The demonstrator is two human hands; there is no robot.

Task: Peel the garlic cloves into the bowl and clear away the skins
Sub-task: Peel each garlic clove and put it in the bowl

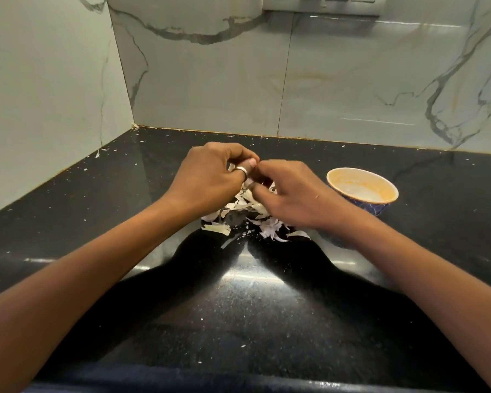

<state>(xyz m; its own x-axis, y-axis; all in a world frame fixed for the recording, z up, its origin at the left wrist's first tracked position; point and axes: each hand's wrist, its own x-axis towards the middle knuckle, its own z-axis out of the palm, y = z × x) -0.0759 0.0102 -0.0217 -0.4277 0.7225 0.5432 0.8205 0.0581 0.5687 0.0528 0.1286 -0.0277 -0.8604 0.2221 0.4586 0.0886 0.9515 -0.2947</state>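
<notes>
My left hand (210,177), a ring on its thumb, and my right hand (287,191) meet fingertip to fingertip above a pile of white garlic skins (247,214) on the black countertop (238,293). Both hands have curled fingers that pinch something small between them; it is hidden by the fingers, so the clove itself does not show. A bowl (362,188), orange inside and blue patterned outside, stands to the right of my right hand. Its inside looks bare apart from a pale patch at the bottom.
Marble-patterned walls (323,80) close the counter at the back and on the left, forming a corner. Small skin flakes (102,151) lie scattered near the left wall. The counter's front edge runs along the bottom of the view.
</notes>
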